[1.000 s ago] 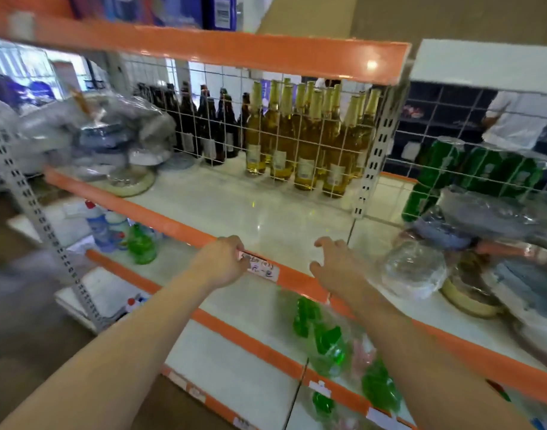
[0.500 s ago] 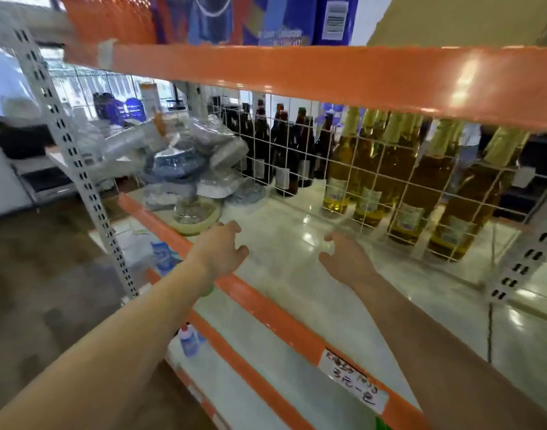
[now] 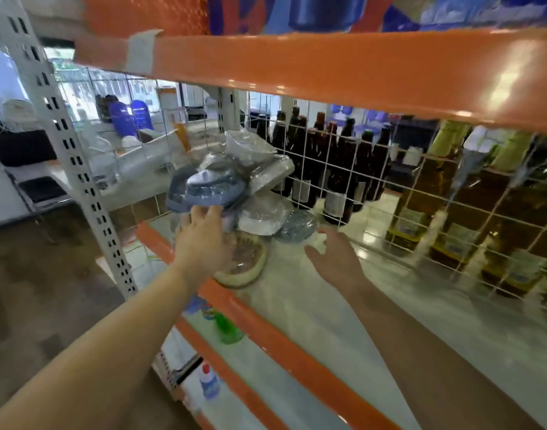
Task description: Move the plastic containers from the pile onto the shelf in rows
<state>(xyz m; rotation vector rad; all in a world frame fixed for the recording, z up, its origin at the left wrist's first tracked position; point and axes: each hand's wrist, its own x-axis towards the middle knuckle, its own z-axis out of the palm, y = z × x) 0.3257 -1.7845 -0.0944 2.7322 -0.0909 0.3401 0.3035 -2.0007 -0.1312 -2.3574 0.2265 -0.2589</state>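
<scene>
Head view, centre of the frame: the left hand (image 3: 200, 240) reaches up to the pile of plastic containers (image 3: 235, 187), its fingertips touching the underside of a grey-blue wrapped container (image 3: 204, 190) at the front of the pile. Motion blur hides whether the fingers have closed on it, so I cannot tell if it is grasped. The right hand (image 3: 334, 259), just right of centre, hovers palm down over the shelf board (image 3: 343, 321) with fingers spread and relaxed, holding nothing, close to a flat bluish lid (image 3: 297, 226) at the pile's right foot.

The pile sits at the left end of the board, film-wrapped pieces heaped unevenly, with white containers (image 3: 262, 217) in the middle and a round cream-rimmed dish (image 3: 244, 265) at its front, next to the orange shelf edge (image 3: 281, 342). Behind the pile a wire mesh panel (image 3: 374, 181) runs across the frame; dark brown bottles (image 3: 328, 169) stand behind it, and amber bottles (image 3: 452, 212) farther right. An orange beam (image 3: 328, 69) crosses the upper frame. At lower centre, a green bottle (image 3: 228, 328) stands on the shelf below.
</scene>
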